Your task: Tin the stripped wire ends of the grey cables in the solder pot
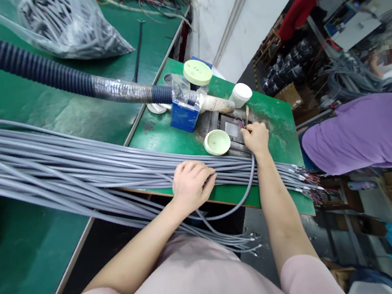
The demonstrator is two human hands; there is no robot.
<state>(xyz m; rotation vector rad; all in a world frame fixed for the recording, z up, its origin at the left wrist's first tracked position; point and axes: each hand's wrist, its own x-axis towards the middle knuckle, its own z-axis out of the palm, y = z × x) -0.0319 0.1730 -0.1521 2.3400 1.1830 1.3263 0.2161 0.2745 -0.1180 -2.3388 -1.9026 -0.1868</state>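
My right hand [256, 139] is closed in a pinch on the end of a grey cable [249, 189], with thin coloured wires showing at the fingertips. Those wires are beside a small square silvery surface [232, 129] set in a dark, stained block. From that hand the cable loops down towards my left wrist. My left hand [192, 182] lies palm down across a thick bundle of grey cables [118, 166], its thumb apart from the bent fingers. A pale green round dish [217, 142] stands between the hands, just beyond the bundle.
A ribbed black hose [41, 76] ends in a pale nozzle [219, 104] near a blue box [184, 115]. A white-lidded jar [241, 94] and a pale green lid [197, 72] are behind. A plastic bag of cables [71, 25] lies back left. A person in purple [367, 133] is at right.
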